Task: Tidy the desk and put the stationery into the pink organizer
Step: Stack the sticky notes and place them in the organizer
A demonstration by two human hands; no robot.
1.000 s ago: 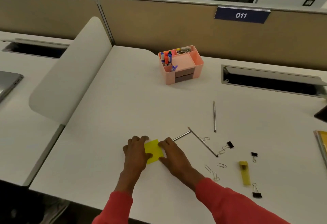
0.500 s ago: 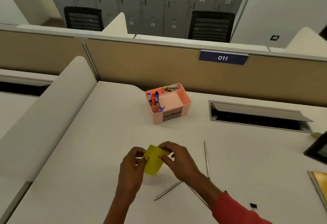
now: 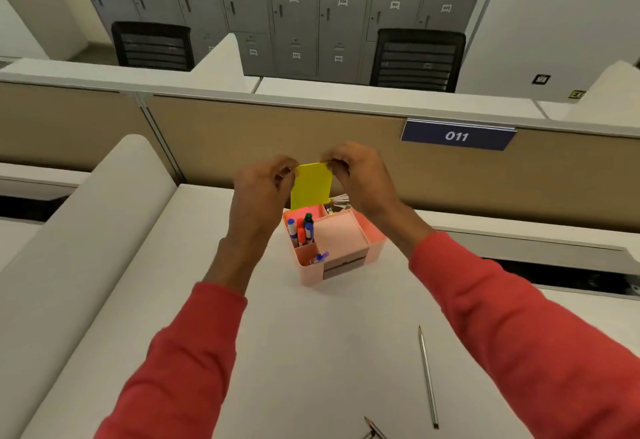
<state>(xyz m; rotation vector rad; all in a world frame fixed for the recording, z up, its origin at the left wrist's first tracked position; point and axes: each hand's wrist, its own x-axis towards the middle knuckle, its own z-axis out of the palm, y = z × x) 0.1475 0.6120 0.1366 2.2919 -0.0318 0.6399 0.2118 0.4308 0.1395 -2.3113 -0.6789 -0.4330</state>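
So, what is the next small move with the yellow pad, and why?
Probably lower the yellow pad straight down into the back-left compartment of the pink organizer: the left hand and right hand pinch its top corners, and it hangs upright with its lower edge just over that compartment.

Arms stretched forward, left hand (image 3: 262, 186) and right hand (image 3: 362, 175) held up, fingertips pinching the yellow note (image 3: 311, 186) between them.

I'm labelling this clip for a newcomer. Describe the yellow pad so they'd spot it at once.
Find the tan partition with the blue 011 sign, then the pink organizer on the white desk before it. Just over its back-left corner, the left hand and right hand pinch the top corners of the yellow pad. It alone is flat and yellow, unlike the capped markers below.
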